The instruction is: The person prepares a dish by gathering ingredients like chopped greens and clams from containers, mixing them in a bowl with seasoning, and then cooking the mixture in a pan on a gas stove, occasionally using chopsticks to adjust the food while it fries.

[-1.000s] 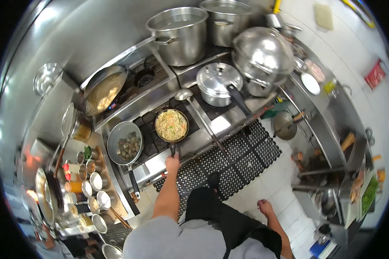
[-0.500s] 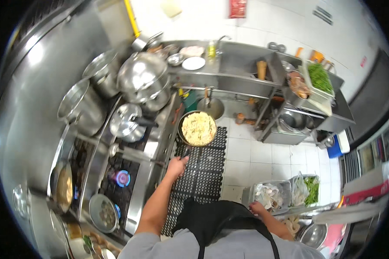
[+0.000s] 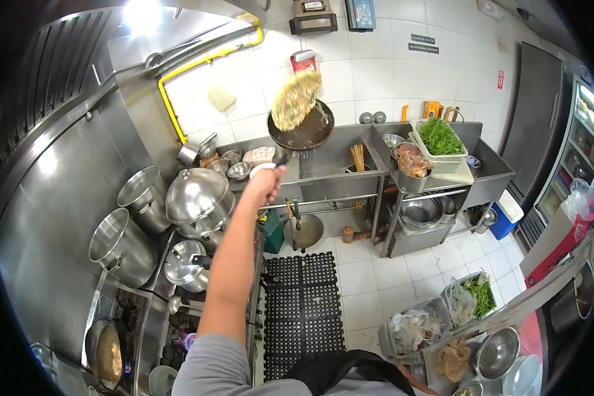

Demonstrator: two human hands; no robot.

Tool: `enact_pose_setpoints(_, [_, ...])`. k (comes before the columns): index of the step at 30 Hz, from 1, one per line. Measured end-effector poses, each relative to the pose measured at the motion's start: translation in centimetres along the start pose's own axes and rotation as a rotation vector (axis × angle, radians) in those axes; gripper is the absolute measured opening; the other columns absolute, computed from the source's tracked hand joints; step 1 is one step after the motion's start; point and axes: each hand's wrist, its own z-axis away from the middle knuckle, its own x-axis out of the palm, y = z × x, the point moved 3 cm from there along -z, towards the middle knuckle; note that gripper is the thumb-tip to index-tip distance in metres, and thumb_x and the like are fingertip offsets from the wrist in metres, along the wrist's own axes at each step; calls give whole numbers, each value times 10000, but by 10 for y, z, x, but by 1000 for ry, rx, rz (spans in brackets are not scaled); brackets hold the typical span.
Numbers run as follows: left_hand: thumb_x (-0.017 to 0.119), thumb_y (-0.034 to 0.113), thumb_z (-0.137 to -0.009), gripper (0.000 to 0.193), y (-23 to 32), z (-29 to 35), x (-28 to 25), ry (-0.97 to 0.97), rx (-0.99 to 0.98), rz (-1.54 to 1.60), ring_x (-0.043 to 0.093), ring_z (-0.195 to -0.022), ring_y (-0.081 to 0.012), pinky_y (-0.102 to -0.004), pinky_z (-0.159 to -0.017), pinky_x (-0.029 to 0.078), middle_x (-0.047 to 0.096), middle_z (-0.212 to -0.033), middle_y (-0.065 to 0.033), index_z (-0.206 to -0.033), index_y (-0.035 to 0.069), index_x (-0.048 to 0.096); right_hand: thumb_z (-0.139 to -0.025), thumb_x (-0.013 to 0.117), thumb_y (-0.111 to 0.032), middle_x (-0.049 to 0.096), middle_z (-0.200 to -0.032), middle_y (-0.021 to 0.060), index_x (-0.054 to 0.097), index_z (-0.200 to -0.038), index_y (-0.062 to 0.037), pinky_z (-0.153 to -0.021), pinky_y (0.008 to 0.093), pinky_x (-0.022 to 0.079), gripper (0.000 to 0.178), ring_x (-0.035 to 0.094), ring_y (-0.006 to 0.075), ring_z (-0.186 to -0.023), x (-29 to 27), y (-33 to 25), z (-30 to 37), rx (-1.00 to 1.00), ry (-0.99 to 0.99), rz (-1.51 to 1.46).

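My left hand [image 3: 264,185] is closed around the handle of a dark frying pan [image 3: 310,135], held out at arm's length and raised. A flat, pale yellow omelette-like round [image 3: 297,100] with green flecks is in the air, tilted on edge over the pan's left side; whether its lower edge touches the pan I cannot tell. The pan's inside shows bare and shiny to the right. Only a bit of my right arm [image 3: 412,381] shows at the lower edge by my apron, and its fingers are hidden.
On the stove at left stand tall steel pots [image 3: 122,247], a domed steamer [image 3: 201,198] and a wok [image 3: 105,353] with food. A steel sink [image 3: 340,162] lies ahead. Greens in a basket [image 3: 442,142] stand at right. Bins with bags [image 3: 416,323] sit on the floor near a black mat [image 3: 303,310].
My left hand has swung the pan up and away from me. The omelette-like round, flat in the pan before, has flown up on edge. The view has tilted upward.
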Motion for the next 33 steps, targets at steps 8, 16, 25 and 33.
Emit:
enact_pose_setpoints(8, [581,302,-908,375,-260,69,81,-103,-314,325,402,-381,-157,-321,-349,318,462,-506,-57,-631,64,495,-797,556,-434,675,-1021,153,678,-1050,-57,-857,391,456,471,627,301,-1002,-14,-54,38,-87,-55,51])
enact_pose_setpoints(16, [606,383,-869,426,-456,269,67,311,-475,-64,560,-504,-235,-376,-531,446,573,-586,-112,-754,-27,574,-821,550,-396,662,-1037,188,646,-1080,-24,-848,417,465,463,620,338,-1004,-27,-50,11,68,-151,370])
enact_pose_setpoints(25, [535,482,-867,556,-538,427,-61,900,-724,-222,627,-753,-416,-469,-717,467,626,-696,-250,-785,-63,602,-765,597,-229,654,-948,163,663,-933,-42,-784,419,515,260,632,338,-902,-66,-135,-68,-596,-505,1383])
enact_pose_setpoints(33, [550,421,-899,474,-598,413,-146,1347,-725,573,536,-422,-211,-345,-389,417,559,-579,-116,-753,-30,541,-848,539,-199,652,-837,145,650,-920,4,-674,351,504,243,640,231,-730,-27,-345,-103,-300,-249,803])
